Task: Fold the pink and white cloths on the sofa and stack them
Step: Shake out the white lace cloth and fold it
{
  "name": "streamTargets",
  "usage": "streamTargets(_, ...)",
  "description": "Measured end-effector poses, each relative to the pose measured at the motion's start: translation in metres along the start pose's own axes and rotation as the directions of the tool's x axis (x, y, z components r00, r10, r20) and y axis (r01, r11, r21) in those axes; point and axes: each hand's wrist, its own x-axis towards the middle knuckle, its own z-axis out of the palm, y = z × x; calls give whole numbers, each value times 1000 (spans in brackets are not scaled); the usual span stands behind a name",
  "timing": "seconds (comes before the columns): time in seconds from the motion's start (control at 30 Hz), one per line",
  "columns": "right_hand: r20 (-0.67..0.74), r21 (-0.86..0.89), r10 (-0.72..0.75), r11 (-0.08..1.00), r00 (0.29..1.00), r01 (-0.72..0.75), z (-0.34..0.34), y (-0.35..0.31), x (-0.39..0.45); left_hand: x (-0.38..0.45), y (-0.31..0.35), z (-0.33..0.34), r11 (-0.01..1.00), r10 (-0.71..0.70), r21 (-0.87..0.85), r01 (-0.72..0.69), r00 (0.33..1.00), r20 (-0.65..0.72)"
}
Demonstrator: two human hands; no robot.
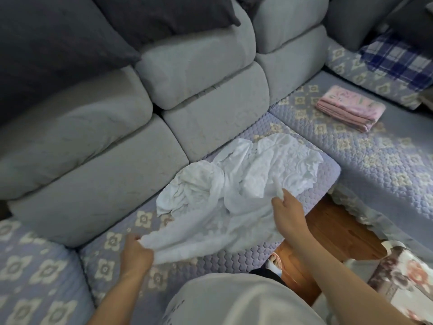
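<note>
A crumpled white cloth (236,184) with lace edging lies spread over the sofa seat (112,266), bunched in the middle. My left hand (136,254) grips its near left edge. My right hand (289,214) pinches a fold of it on the right side, near the seat's corner. A pink cloth (350,108) lies folded in a neat rectangle on the far right seat section, well away from both hands.
Grey back cushions (194,66) line the sofa behind the cloth. A blue plaid cloth (398,59) lies at the far right. Wooden floor (332,233) shows between the seat sections, with a floral-covered object (407,277) at the right edge.
</note>
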Motion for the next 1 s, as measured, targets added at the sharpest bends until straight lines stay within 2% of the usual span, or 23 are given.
streamTargets(0.07,-88,-38,-8,999,996,4,-3,5,-2,8,-20,-8,972,-181,-168,164,979,-91)
streamTargets(0.1,-133,-13,0,1000,991,-2,-5,8,-2,13,-27,-10,916,-265,-332,225,961,-81)
streamTargets(0.17,-186,63,20,998,982,-8,-10,11,-3,22,-37,-13,685,-356,-658,311,932,70)
streamTargets(0.23,-183,128,37,992,982,-13,-14,15,-4,26,-35,-8,472,-319,-823,316,932,174)
streamTargets(0.3,-137,203,69,978,988,-41,-16,15,-7,21,-14,-2,380,-263,-884,274,948,181)
streamTargets(0.37,-72,277,97,958,993,-73,-15,14,-10,9,14,6,332,-156,-913,238,968,196)
streamTargets(0.5,31,369,101,923,994,-105,-10,6,-17,-32,61,24,359,24,-915,181,979,203)
streamTargets(0.63,51,263,-11,965,999,-3,-2,-3,-23,-69,82,39,467,176,-879,102,963,205)
streamTargets(0.73,63,240,-23,971,998,7,0,-5,-27,-79,80,42,536,158,-842,67,971,178)
streamTargets(0.93,143,373,136,910,980,-181,-7,-12,-37,-86,78,42,605,121,-792,84,973,196)
streamTargets(1.0,130,327,105,934,986,-143,-8,-9,-38,-92,82,43,613,138,-785,96,964,226)
